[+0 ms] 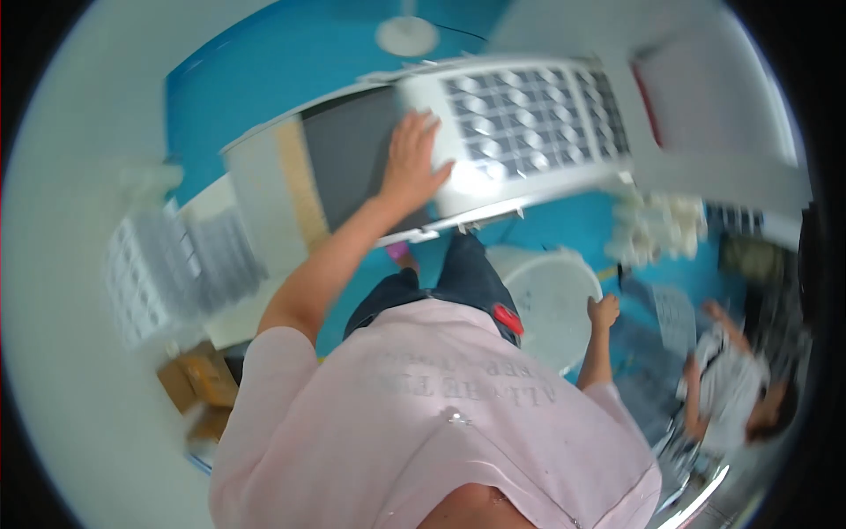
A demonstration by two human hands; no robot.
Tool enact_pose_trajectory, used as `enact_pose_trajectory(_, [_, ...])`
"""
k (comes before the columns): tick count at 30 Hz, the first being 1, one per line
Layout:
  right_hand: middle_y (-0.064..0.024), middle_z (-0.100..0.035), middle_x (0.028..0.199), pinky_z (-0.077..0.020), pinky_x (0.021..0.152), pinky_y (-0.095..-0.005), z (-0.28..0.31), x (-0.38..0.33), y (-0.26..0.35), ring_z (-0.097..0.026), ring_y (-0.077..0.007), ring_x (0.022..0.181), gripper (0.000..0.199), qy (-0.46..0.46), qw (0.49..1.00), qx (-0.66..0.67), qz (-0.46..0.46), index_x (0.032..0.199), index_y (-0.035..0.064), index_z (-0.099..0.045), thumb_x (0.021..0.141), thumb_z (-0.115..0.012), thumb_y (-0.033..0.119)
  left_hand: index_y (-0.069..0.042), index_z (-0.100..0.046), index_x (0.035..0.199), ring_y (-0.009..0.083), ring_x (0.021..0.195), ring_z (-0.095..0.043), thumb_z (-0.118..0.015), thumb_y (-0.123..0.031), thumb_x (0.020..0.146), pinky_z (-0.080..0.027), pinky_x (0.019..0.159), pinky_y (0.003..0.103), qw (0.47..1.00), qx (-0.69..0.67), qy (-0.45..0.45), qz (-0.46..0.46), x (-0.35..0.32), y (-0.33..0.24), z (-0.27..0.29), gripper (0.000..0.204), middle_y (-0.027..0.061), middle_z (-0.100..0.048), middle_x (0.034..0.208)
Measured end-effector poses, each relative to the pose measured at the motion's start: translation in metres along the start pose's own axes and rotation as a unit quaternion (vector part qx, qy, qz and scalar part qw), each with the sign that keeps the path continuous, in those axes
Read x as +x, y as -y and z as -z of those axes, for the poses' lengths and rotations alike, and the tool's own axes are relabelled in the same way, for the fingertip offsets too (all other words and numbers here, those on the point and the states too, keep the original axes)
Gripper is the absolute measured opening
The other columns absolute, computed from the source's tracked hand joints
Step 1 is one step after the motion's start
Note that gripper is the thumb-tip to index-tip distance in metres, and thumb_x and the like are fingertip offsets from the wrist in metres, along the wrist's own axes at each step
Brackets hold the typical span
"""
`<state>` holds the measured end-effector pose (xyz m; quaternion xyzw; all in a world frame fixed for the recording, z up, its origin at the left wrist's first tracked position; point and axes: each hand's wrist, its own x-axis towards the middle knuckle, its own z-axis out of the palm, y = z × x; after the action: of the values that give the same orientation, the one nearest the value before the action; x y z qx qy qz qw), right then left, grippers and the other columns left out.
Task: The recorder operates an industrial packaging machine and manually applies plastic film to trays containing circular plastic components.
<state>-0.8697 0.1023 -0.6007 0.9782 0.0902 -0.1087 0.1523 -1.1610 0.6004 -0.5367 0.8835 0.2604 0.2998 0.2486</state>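
With fingers spread, my left hand lies at the near end of a white tray. The tray holds a dark grid of rectangular cells, with whitish pieces showing in many of them. Under my left wrist is the dark grey belt of a long conveyor-like table. My right hand is down at my right side, its fingers curled, beside the rim of a large white round tub. Whether it touches the rim, or has something small inside it, I cannot make out. The picture is blurred.
Stacked grey-white trays stand on the left, above open cardboard boxes. Whitish bundled items lie to the right. Another person is at the lower right, near a pale sheet. A round white base stands on the blue floor beyond the table.
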Motion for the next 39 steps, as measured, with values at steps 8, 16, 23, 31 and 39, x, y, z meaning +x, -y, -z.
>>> enact_pose_trajectory(8, [-0.0127,-0.063,0.099,-0.0509,0.077,-0.0317,0.258,-0.238,0.427,-0.063,-0.0237,0.086,0.021,0.089,0.514,0.405,0.751,0.109,0.0017,-0.063,0.089,-0.059,-0.002,-0.003,-0.06,0.115,0.0362,0.123,-0.051,-0.067,-0.001,0.081,-0.04,0.104,0.047,0.933,0.165,-0.283,0.15,-0.153,0.033,0.227,0.035,0.0145,-0.057,0.125])
enact_pose_trajectory(16, [-0.0168,-0.063,0.113,-0.051,0.084,-0.0413,0.289,-0.482,0.713,-0.062,-0.0307,0.099,0.038,0.08,0.334,0.345,0.874,0.115,0.0026,-0.06,0.089,-0.07,0.029,0.002,-0.046,0.138,0.0429,0.133,-0.04,-0.074,-0.035,0.086,-0.032,0.111,0.053,0.744,0.428,-0.311,0.409,-0.265,0.06,0.359,0.07,0.0251,-0.044,0.143])
enact_pose_trajectory(23, [-0.0202,-0.062,0.109,-0.0516,0.086,-0.0429,0.275,-0.538,0.748,-0.06,-0.0343,0.103,0.067,0.036,0.498,0.259,0.827,0.112,0.0029,-0.061,0.071,-0.083,0.051,0.011,-0.045,0.135,0.0473,0.135,-0.037,-0.074,-0.042,0.084,-0.031,0.112,0.054,0.767,0.425,-0.295,0.381,-0.28,0.067,0.35,0.079,0.031,-0.042,0.143])
enact_pose_trajectory(31, [-0.0172,-0.062,0.114,-0.0533,0.084,-0.0463,0.299,-0.547,0.749,-0.059,-0.0345,0.11,0.065,-0.003,0.527,0.135,0.839,0.118,0.0042,-0.061,0.073,-0.082,0.046,0.01,-0.053,0.13,0.0424,0.135,-0.041,-0.077,-0.044,0.081,-0.034,0.111,0.05,0.765,0.407,-0.293,0.405,-0.274,0.064,0.36,0.076,0.0274,-0.05,0.14])
enact_pose_trajectory(39, [-0.0188,-0.065,0.111,-0.0526,0.085,-0.044,0.279,-0.539,0.765,-0.063,-0.0356,0.104,0.063,0.024,0.512,0.255,0.82,0.107,0.002,-0.063,0.068,-0.086,0.047,0.005,-0.059,0.126,0.0406,0.133,-0.046,-0.081,-0.042,0.077,-0.037,0.109,0.049,0.774,0.407,-0.27,0.403,-0.279,0.059,0.359,0.071,0.0237,-0.054,0.139])
